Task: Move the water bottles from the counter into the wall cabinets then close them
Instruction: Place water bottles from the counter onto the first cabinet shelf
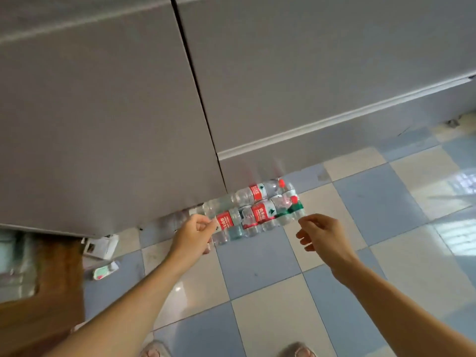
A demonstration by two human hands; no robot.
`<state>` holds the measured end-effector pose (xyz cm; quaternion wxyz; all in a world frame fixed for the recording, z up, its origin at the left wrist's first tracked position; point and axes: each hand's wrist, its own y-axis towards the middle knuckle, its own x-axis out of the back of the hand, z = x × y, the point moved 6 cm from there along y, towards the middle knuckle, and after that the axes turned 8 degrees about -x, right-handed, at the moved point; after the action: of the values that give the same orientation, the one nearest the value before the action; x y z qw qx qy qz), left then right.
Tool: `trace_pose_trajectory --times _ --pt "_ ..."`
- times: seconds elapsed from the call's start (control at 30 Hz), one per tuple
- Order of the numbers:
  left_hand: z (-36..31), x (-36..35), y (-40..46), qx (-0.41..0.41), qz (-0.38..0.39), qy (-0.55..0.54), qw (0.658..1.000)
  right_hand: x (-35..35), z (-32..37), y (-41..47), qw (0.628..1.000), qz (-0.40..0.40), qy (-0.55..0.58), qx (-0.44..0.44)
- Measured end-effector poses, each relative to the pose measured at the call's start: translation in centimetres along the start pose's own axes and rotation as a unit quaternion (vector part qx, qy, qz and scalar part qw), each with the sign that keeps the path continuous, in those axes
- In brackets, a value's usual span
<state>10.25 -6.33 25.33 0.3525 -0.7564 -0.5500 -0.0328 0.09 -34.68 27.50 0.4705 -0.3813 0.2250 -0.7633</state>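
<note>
A shrink-wrapped pack of water bottles [253,210], clear with red labels and red caps, lies on the blue and cream tiled floor [257,264] against the foot of grey cabinet doors [108,130]. My left hand [193,234] overlaps the pack's left end, its fingers curled and pinching the wrap there. My right hand [323,235] is at the pack's right end. Its fingers are loosely curled, the index tip just reaches the corner, and the thumb stays apart from it. No counter or wall cabinet interior is visible.
A dark gap [195,81] separates the two grey doors. A brown wooden surface [51,279] stands at the lower left. A small white box [100,246] and a small lying bottle [105,270] are on the floor beside it. My sandalled feet [296,350] show at the bottom edge.
</note>
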Motion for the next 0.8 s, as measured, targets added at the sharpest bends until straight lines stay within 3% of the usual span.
trace_pose_trajectory --times 0.17,0.37,0.47,0.57,0.8 --pt "11.3 -2.0 7.3 0.036 -0.062 0.062 0.995 -6.5 -5.8 10.4 0.998 0.008 0.061 -0.027" --pt "22.0 -3.7 14.3 0.102 -0.136 0.075 0.983 -9.7 -10.7 21.9 0.998 0.001 0.042 -0.04" --pt "24.9 -4.8 16.2 0.126 -0.157 0.036 0.979 -9.2 -10.9 26.5 0.998 -0.031 0.036 -0.049" --pt "26.4 -6.1 16.9 0.13 -0.179 -0.069 0.973 -8.8 -10.4 29.8 0.993 -0.062 0.067 -0.071" --pt "27.7 -6.9 17.6 0.125 -0.211 -0.198 0.949 -9.3 -12.5 32.7 0.992 -0.04 0.098 -0.074"
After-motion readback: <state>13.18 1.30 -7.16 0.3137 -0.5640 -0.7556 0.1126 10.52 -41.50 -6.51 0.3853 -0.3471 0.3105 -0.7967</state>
